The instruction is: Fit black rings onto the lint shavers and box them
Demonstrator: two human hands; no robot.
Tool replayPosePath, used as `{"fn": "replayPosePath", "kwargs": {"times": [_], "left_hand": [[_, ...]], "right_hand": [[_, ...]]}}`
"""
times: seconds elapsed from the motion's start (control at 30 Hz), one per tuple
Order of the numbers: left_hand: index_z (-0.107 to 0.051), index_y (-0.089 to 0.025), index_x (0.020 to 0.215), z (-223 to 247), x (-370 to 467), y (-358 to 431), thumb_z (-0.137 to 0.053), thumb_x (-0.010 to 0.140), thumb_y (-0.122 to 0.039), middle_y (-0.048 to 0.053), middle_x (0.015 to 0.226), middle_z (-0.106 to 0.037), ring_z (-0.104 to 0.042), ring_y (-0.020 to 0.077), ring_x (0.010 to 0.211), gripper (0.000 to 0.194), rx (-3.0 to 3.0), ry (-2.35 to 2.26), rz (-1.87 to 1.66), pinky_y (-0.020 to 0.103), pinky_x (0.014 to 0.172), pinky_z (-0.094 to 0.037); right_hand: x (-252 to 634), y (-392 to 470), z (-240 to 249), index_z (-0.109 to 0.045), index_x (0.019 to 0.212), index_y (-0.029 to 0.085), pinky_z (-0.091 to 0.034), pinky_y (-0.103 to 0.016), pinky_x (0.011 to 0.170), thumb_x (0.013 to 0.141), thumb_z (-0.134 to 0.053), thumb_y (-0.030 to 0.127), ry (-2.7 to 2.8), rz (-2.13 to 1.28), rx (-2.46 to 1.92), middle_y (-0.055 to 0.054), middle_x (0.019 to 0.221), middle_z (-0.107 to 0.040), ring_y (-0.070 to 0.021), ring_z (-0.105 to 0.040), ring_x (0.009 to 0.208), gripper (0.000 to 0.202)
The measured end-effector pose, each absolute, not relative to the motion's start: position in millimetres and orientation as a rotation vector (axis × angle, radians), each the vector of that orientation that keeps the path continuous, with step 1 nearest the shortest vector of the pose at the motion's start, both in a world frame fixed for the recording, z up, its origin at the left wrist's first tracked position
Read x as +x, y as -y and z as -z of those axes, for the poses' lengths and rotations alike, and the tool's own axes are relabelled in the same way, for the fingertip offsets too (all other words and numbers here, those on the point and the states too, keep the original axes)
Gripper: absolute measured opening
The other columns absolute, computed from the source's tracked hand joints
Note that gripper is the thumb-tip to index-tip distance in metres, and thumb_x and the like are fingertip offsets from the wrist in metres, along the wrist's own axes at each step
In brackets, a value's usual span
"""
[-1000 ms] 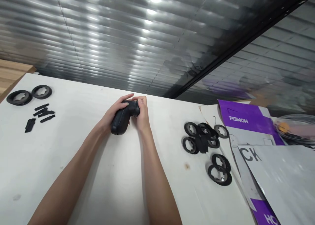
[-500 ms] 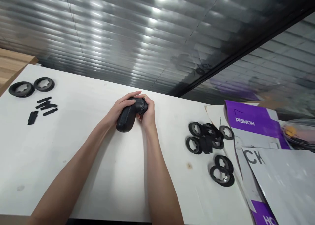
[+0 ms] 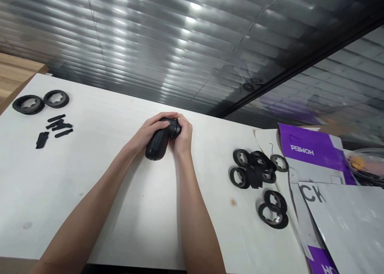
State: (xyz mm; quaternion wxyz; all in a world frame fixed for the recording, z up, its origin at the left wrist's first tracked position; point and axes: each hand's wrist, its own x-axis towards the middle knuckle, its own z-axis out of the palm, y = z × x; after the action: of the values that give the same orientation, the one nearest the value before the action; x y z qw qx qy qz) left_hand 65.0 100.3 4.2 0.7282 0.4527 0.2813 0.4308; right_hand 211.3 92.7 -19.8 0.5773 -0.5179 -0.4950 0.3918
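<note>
Between my two hands is a black angled handheld device [image 3: 157, 145] with a thick rounded body and a short round head. My left hand [image 3: 150, 131] wraps the body from the left, its thumb lying across the top near the bend. My right hand [image 3: 184, 134] closes round the head end on the right, and its fingers hide most of that end. The fingertips of both hands come together at the far side of the device. Below it lies the white tabletop [image 3: 141, 210].
Black rings with notched inner edges [image 3: 56, 99] and small flat black pieces [image 3: 63, 133] lie at the left. More black rings [image 3: 239, 178] are piled at the right, beside purple-and-white packaging [image 3: 312, 146] and a white sheet [image 3: 345, 214]. A ribbed shiny wall [image 3: 135, 58] runs behind the table.
My right hand has turned slightly round the head, and its ridged collar shows less. The whole view has shifted a little; both hands still hold the device.
</note>
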Motion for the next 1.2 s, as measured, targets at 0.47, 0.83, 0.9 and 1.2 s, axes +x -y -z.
{"fn": "replayPosePath", "kwargs": {"times": [0.47, 0.83, 0.9, 1.2], "left_hand": [[-0.079, -0.017, 0.125, -8.4, 67.6, -94.2, -0.073, 0.089, -0.033, 0.009, 0.125, -0.077, -0.070, 0.0279, 0.109, 0.040, 0.786, -0.675, -0.969, 0.031, 0.087, -0.056], [-0.071, -0.016, 0.138, -10.3, 58.1, -98.0, -0.067, 0.092, -0.032, 0.005, 0.087, -0.071, -0.065, 0.0188, 0.061, 0.048, 0.631, -0.608, -0.857, 0.029, 0.055, -0.052], [-0.065, -0.014, 0.145, -14.3, 56.7, -99.4, -0.063, 0.094, -0.030, 0.004, 0.083, -0.070, -0.064, 0.0189, 0.056, 0.054, 0.593, -0.655, -0.829, 0.029, 0.051, -0.050], [-0.062, -0.007, 0.148, -4.3, 53.3, -113.2, -0.060, 0.094, -0.034, 0.011, 0.081, -0.076, -0.060, 0.0218, 0.045, 0.060, 0.505, -0.623, -0.717, 0.029, 0.038, -0.039]], "right_hand": [[202.2, -86.6, 21.2, -0.052, 0.080, 0.026, -0.046, -0.036, 0.062, 0.105, -0.043, 0.054, 1.112, -0.911, -1.219, -0.002, 0.077, -0.060, -0.0204, -0.054, 0.068, 0.039], [203.6, -79.0, 18.4, -0.051, 0.092, 0.027, -0.046, -0.040, 0.076, 0.110, -0.035, 0.064, 1.428, -0.573, -1.263, -0.001, 0.082, -0.059, -0.0224, -0.059, 0.077, 0.044], [203.1, -78.2, 17.3, -0.052, 0.095, 0.027, -0.047, -0.040, 0.079, 0.110, -0.035, 0.063, 1.469, -0.518, -1.257, -0.002, 0.086, -0.062, -0.0233, -0.061, 0.081, 0.042], [192.2, -87.3, 24.2, -0.054, 0.101, 0.028, -0.052, -0.046, 0.099, 0.107, -0.040, 0.048, 1.405, -0.571, -1.154, -0.007, 0.104, -0.073, -0.0281, -0.068, 0.104, 0.025]]}}
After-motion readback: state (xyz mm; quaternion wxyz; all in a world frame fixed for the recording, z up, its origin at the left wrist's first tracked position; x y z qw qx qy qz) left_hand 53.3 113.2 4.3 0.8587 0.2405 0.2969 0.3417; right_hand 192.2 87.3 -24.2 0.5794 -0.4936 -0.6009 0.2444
